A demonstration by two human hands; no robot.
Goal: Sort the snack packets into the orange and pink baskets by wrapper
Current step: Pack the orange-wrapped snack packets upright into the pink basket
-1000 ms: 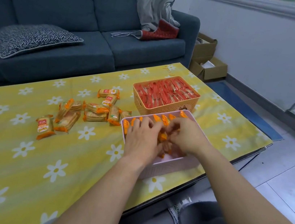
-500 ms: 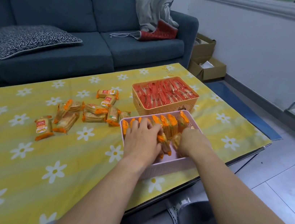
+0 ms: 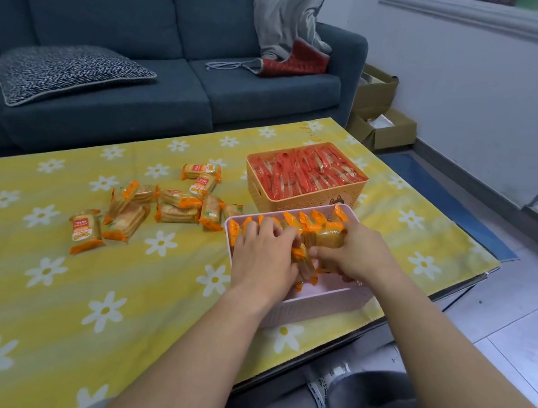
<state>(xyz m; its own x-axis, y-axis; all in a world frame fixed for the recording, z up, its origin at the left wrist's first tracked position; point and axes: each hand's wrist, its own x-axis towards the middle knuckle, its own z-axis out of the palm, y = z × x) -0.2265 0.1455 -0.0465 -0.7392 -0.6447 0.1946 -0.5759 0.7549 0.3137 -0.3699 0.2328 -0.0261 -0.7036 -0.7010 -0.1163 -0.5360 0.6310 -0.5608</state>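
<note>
**Q:** Fig. 1: how do the fingers lie?
**A:** Both my hands work inside the pink basket (image 3: pixel 323 301). My left hand (image 3: pixel 261 258) curls its fingers onto the orange packets (image 3: pixel 306 223). My right hand (image 3: pixel 357 254) grips some of them.
**Q:** And beyond?
**A:** The orange basket (image 3: pixel 299 201), full of red packets (image 3: pixel 303 170), stands just past my fingertips. Loose packets (image 3: pixel 170 205) lie to their left.
</note>
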